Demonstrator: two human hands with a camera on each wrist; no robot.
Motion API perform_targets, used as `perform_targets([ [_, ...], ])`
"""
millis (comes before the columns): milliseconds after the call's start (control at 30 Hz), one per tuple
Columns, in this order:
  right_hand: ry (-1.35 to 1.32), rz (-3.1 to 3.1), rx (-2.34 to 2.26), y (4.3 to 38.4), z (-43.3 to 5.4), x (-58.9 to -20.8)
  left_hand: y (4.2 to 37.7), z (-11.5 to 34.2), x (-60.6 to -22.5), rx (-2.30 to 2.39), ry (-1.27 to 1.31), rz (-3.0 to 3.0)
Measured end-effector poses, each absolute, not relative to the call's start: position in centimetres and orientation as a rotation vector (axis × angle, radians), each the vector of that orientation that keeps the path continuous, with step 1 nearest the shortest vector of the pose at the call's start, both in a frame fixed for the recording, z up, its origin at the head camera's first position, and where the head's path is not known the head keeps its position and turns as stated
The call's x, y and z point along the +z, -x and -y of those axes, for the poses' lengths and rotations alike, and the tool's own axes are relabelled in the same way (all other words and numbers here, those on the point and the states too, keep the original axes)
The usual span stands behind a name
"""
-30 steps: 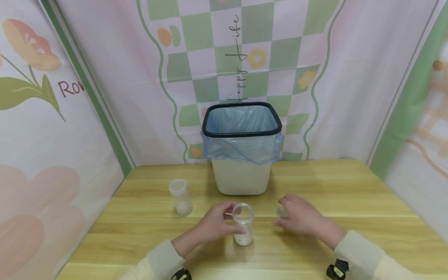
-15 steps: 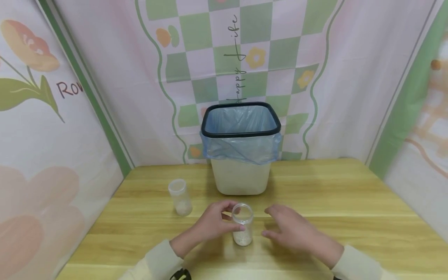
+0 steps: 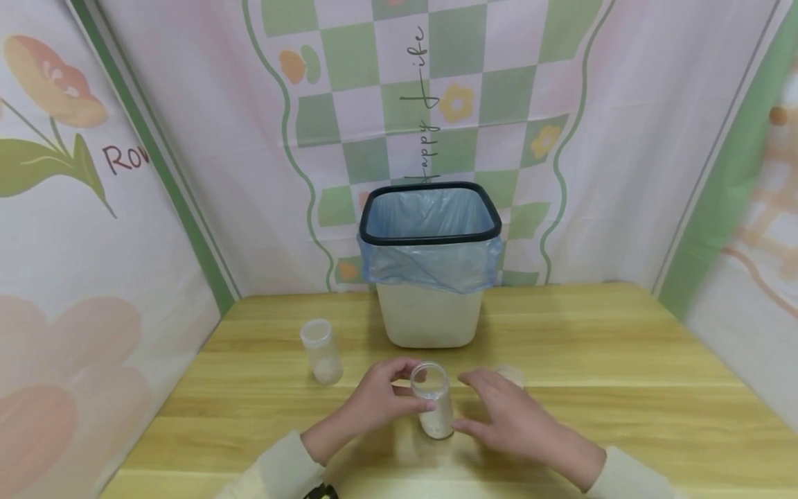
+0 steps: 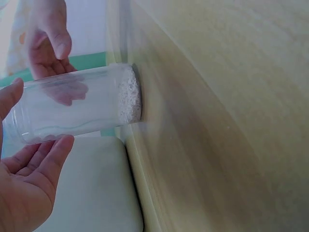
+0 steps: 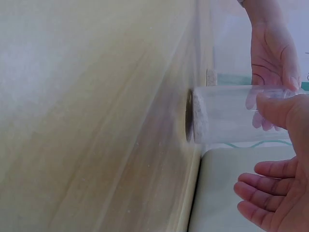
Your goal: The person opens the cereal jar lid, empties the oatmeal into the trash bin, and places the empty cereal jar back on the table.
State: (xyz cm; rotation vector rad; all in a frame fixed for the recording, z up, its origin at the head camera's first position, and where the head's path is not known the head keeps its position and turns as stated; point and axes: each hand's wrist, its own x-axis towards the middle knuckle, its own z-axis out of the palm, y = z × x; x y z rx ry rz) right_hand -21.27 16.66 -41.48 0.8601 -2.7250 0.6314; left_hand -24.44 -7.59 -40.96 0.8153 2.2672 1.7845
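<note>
My left hand (image 3: 388, 396) grips a clear plastic jar (image 3: 439, 416) near its open top, thumb on the near side and fingers behind. White granules (image 4: 129, 95) form a layer at the bottom of the jar. The jar leans slightly, and its base is close over the table. On the other side, my right hand (image 3: 514, 419) is spread with thumb and fingers apart, its thumb tip right at the jar's lower side. Partly hidden behind that hand, a clear round lid (image 3: 511, 375) lies on the table. In the right wrist view the fingers (image 5: 260, 191) are loosely extended.
A second clear jar (image 3: 321, 350), with pale contents at its bottom, stands to the left. A cream bin (image 3: 430, 315) with a black rim and blue liner stands at the back of the wooden table (image 3: 623, 360). Printed curtains enclose the table.
My right hand has left the lid on the table and moved left towards the jar, its fingers now spread. The jar in my left hand has tipped slightly, its base shifting right.
</note>
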Motion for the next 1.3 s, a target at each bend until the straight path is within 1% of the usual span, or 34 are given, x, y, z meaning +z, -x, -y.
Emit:
perform_targets([
  [400,-0.802,2.713,0.744,21.1,-16.0,-41.0,24.3,7.7,-41.3,1.871,-0.795,-2.198],
  [733,-0.842,2.653,0.753,21.4,-15.8,-41.1,24.4,7.7,-41.9,1.973,-0.74,-2.045],
  [1000,-0.856,2.627,0.769,21.8,-15.7,-41.3,24.5,7.6,-42.1,1.909,-0.7,-2.086],
  [1300,-0.926,2.603,0.825,22.3,-15.3,-41.7,24.5,7.7,-42.5,1.909,-0.726,-2.035],
])
